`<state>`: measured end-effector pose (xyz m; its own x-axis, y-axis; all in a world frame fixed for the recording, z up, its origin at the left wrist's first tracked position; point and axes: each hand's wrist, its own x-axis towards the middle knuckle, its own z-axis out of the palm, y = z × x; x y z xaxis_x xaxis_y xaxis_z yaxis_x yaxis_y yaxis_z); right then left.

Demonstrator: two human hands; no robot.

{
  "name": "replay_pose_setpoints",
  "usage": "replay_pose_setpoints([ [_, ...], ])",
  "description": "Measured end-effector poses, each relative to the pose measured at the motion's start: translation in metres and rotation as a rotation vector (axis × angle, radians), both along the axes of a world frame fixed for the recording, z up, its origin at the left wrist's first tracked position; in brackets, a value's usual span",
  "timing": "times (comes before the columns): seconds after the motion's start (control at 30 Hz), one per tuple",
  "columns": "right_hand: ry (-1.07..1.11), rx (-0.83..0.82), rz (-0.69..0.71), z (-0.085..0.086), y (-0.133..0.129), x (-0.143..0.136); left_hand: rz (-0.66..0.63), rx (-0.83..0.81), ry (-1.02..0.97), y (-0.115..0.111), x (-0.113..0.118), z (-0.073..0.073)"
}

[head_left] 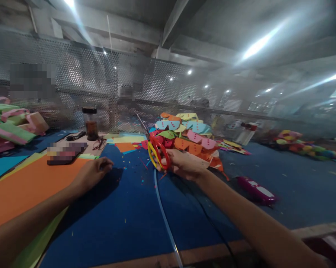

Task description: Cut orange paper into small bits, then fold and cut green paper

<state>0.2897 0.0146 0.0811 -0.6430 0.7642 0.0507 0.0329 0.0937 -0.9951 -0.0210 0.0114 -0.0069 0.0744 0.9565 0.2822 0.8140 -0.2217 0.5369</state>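
One pair of scissors [160, 146]: over the blue table [123, 227], in front of the heap of paper cut-outs [194, 143]; blade tips up and to the left, away from the person, handles low and to the right.
Long axis: slanting, upper left to lower right.
Blades: a narrow dark line; I cannot tell whether a gap lies between them.
Handles: one red loop, one yellow loop, the red one on the right.
Right hand [176, 163]: fingers curled around the handles, gripping them; which finger sits in which loop I cannot tell.
Left hand [96, 172]: fingers loosely bent, a gap showing between thumb and fingers, empty as far as the view shows; by the edge of the orange paper [45, 186].
Cut-outs: orange, blue, pink, green and yellow, several with rows of red spots.
Purple object [257, 190]: right of the right forearm, its white patches too blurred to read.
Phone [67, 153]: beyond the left hand, its face pixelated.
Bottle [91, 124]: upright, dark lid, brown contents.
Pale cord [162, 208]: running from below the scissors to the near table edge.
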Motion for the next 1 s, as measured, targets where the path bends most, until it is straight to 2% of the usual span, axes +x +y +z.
replay_pose_setpoints([
  [0.1, 0.067, 0.012, 0.035, -0.008, -0.015, 0.013, -0.008, 0.012, 0.014, -0.002, 0.001, 0.001],
  [0.2, 0.101, 0.073, 0.008, -0.021, -0.021, 0.018, -0.001, 0.023, 0.023, -0.004, 0.003, 0.001],
  [0.33, -0.021, 0.097, -0.031, -0.033, -0.025, 0.017, 0.022, 0.025, 0.023, -0.005, 0.004, 0.0],
  [0.57, -0.253, 0.085, -0.038, -0.033, -0.032, 0.016, 0.051, 0.01, 0.037, 0.001, -0.003, -0.01],
  [0.73, -0.269, 0.095, -0.107, -0.035, -0.031, 0.013, 0.061, 0.021, 0.117, 0.005, -0.004, -0.015],
  [0.87, -0.264, 0.126, -0.152, -0.035, -0.032, 0.012, 0.054, 0.09, 0.235, 0.013, -0.005, -0.011],
  [1.0, -0.259, 0.147, -0.156, -0.036, -0.031, 0.012, -0.044, 0.149, 0.396, 0.038, 0.0, 0.0],
])
